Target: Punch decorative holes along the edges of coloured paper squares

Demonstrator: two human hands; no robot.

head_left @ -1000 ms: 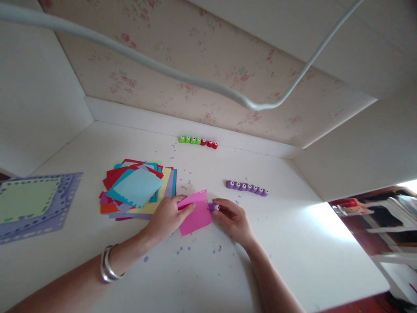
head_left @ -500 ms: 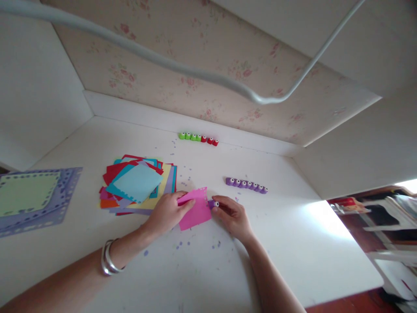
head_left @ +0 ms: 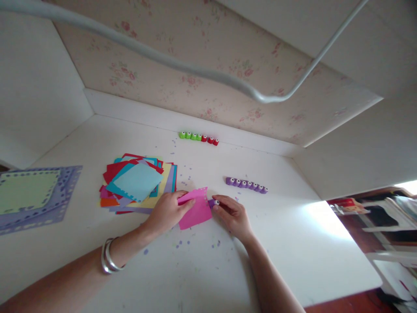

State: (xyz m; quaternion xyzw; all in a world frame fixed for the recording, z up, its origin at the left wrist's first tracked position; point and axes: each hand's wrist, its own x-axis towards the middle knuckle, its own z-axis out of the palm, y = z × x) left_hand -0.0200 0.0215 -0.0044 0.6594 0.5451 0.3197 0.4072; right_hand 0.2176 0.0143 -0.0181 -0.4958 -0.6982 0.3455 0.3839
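My left hand (head_left: 170, 209) pinches a bright pink sheet of paper (head_left: 196, 214) by its left part, thumb on top. Small cut-outs run along the sheet's upper edge near its right corner. At the sheet's right edge, my right hand (head_left: 233, 215) grips a small purple craft punch (head_left: 213, 203) between thumb and fingers. The punch meets the paper's edge; whether the paper sits inside its slot is too small to tell. To the right, a row of similar purple punches (head_left: 246, 184) stands on the white table (head_left: 293, 243).
Left of my hands lies a pile of coloured papers (head_left: 138, 180). Purple and pale green sheets with punched borders (head_left: 31, 191) lie at the far left. Green and red punches (head_left: 198, 138) line the back edge. Purple paper bits (head_left: 183, 243) are scattered about. A white cable (head_left: 195, 71) crosses above.
Almost nothing differs. Both hands, the pink paper and the purple punch stay in nearly the same place; the view has shifted very slightly.
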